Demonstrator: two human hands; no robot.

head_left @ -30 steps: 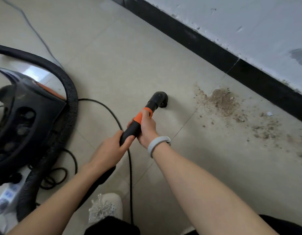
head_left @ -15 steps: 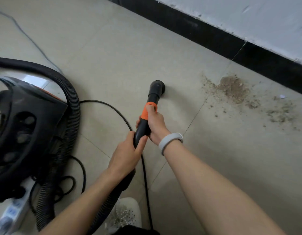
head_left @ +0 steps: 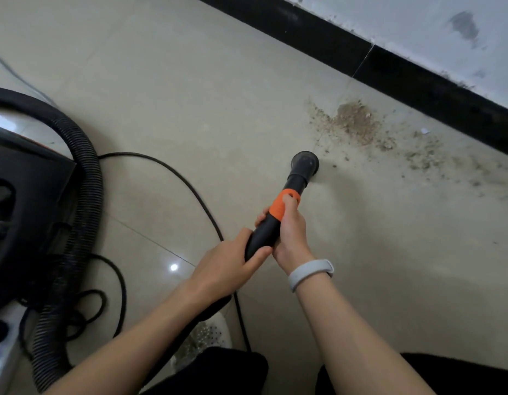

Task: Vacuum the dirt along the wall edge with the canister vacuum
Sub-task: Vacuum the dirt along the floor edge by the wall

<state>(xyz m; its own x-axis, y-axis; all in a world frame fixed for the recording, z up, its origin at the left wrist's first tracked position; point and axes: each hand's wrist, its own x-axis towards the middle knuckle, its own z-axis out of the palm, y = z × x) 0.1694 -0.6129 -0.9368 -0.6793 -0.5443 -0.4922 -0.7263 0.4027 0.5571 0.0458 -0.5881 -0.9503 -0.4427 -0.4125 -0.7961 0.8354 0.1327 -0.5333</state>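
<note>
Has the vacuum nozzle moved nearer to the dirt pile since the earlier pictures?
Yes. The vacuum nozzle has moved toward the dirt pile by the black baseboard.

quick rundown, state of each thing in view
left hand: grips wand, lower end
right hand: grips wand at orange band
nozzle: down at floor, short of dirt
dirt pile: lies unvacuumed by baseboard
hose: curved beside canister
power cord: slack on floor
</note>
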